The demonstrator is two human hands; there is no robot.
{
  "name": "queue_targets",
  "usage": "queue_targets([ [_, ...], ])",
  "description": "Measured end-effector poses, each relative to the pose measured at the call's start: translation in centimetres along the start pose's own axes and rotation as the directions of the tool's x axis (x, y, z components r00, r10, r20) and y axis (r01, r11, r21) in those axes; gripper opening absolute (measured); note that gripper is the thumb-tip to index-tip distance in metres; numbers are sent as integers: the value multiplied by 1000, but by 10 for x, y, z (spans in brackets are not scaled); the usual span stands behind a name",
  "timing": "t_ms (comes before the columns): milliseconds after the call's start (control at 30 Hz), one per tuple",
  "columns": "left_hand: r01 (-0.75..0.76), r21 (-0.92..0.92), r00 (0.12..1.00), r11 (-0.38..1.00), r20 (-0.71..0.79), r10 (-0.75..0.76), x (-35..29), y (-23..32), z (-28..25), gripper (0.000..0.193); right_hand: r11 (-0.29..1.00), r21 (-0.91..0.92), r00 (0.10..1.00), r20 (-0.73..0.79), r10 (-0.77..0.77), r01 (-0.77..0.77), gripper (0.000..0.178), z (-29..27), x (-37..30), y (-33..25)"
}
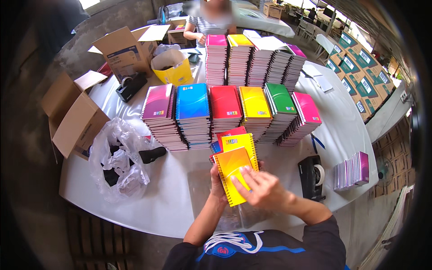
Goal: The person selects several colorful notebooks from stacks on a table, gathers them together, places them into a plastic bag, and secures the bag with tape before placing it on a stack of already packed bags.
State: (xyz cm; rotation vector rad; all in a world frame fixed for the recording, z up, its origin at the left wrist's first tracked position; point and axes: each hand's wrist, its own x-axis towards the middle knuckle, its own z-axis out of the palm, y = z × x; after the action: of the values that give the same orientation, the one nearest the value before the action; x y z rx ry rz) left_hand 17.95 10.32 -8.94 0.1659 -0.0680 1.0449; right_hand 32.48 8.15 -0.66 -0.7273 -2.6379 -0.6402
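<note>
My left hand (218, 185) is closed on the edge of an orange-yellow spiral notebook (233, 164). My right hand (265, 188) lies over the cover with its fingers stretched out, touching it. Fanned out beneath that notebook are another yellow notebook (247, 141), a red one (232, 132) and a blue one (216, 146). How these lower notebooks are supported is hidden. Just beyond stand tall stacks of spiral notebooks, topped by purple (157, 99), blue (192, 100), red (225, 101), yellow (255, 101), green (281, 97) and pink (307, 107) covers.
Behind is a second row of notebook stacks (238, 56). A tape dispenser (310, 177) and a small notebook stack (352, 172) sit at right. A plastic bag (118, 157), open cartons (81, 121) and another tape dispenser (130, 86) occupy the left. Across the table is a person (211, 24).
</note>
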Motion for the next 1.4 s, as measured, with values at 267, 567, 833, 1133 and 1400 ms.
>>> queue_targets([
  [267, 145, 64, 986, 987, -97, -138, -13, 3, -9, 82, 867, 332, 910, 316, 268, -371, 87, -19, 15, 107],
  [567, 99, 80, 976, 992, -202, -81, -20, 9, -26, 84, 717, 366, 804, 322, 500, -593, 53, 65, -50, 240],
  [833, 119, -6, 989, 993, -90, -119, -7, 0, -10, 64, 804, 151, 815, 24, 578, -575, 32, 31, -20, 212],
  [1133, -63, -5, 998, 998, 5, 63, -1, -16, -19, 85, 979, 131, 964, 239, 120, -154, 63, -30, -4, -1],
  [1400, -74, 9, 974, 997, -212, 75, -14, -23, -21, 68, 663, -53, 621, 302, 723, -747, 97, -26, -61, 184],
])
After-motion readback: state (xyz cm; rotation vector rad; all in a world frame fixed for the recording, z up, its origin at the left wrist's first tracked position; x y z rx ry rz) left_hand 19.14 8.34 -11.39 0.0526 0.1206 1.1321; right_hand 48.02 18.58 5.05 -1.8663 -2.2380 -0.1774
